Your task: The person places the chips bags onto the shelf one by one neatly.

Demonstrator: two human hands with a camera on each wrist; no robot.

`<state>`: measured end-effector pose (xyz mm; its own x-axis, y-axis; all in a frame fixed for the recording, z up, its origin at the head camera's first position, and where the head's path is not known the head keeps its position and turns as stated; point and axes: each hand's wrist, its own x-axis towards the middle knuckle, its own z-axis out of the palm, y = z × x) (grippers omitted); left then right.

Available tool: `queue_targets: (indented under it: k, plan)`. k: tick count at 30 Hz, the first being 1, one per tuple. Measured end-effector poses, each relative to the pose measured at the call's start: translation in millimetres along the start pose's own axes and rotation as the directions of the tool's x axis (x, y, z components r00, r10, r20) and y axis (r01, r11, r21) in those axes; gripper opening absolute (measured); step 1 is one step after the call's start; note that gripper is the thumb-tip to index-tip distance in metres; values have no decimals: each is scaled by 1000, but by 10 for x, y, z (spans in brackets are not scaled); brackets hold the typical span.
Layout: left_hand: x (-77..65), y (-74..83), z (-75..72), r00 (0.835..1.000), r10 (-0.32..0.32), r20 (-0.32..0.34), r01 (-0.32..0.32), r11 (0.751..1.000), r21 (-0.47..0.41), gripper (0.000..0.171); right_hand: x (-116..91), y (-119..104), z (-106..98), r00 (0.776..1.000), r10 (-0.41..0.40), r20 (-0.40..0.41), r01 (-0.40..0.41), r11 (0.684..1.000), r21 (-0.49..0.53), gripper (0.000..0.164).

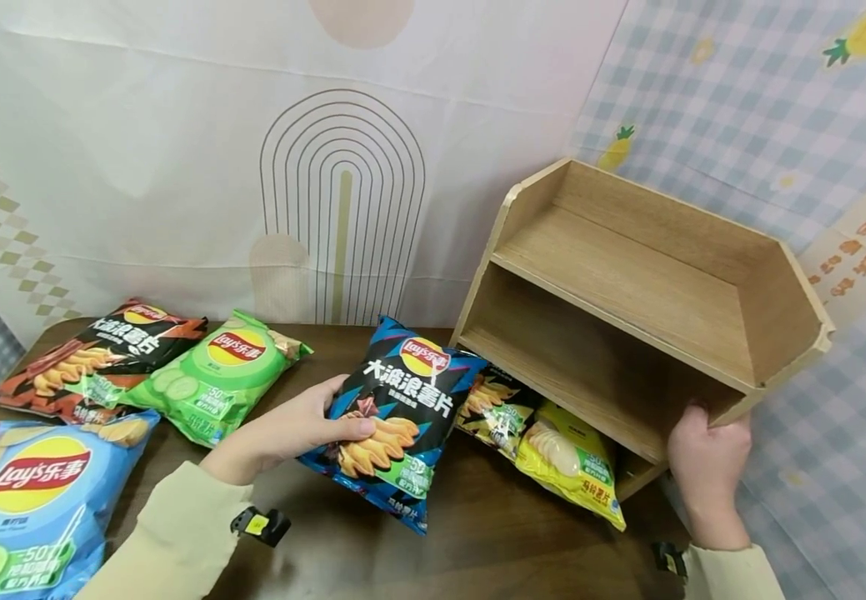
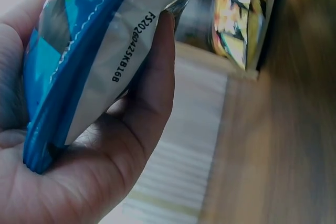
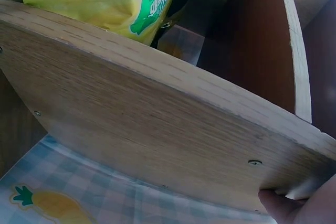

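My left hand [image 1: 293, 429] grips a blue-and-black Lay's chip bag [image 1: 413, 392] by its left side, thumb across the front. In the left wrist view the fingers curl behind this bag [image 2: 113, 51], whose printed white seam shows. On the right, my right hand [image 1: 710, 467] holds the side panel of a wooden shelf [image 1: 650, 250] near its middle board. The right wrist view shows that side panel [image 3: 131, 114] with a fingertip on it. In the lowest compartment lie a yellow chip bag [image 1: 571, 462], its end sticking out in front, and a black chip bag [image 1: 496, 412], partly hidden by the held bag.
Left on the dark wooden table [image 1: 342, 567] lie a red-and-black chip bag [image 1: 102, 354], a green one [image 1: 215, 375] and a light blue one [image 1: 42, 500]. A patterned cloth [image 1: 177, 150] hangs behind the table, with a checked cloth [image 1: 733, 100] at the right.
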<state>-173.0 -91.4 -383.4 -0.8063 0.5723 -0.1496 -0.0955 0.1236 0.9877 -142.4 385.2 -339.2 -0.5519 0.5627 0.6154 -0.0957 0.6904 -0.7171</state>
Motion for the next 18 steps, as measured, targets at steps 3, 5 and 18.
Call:
queue_targets:
  k: [3,5,18]
  plan:
    - [40,59,98,1000,19,21,-20,1000,18,63,-4,-7,-8,1000,9,8,-9,1000,1,36]
    - [66,91,155,999,29,27,-30,999,36,64,-6,-10,-11,1000,13,13,-13,1000,-1,35]
    - [251,182,456,991,65,119,-66,998,4,65,189,-190,-201,985,131,116,-125,991,-54,39]
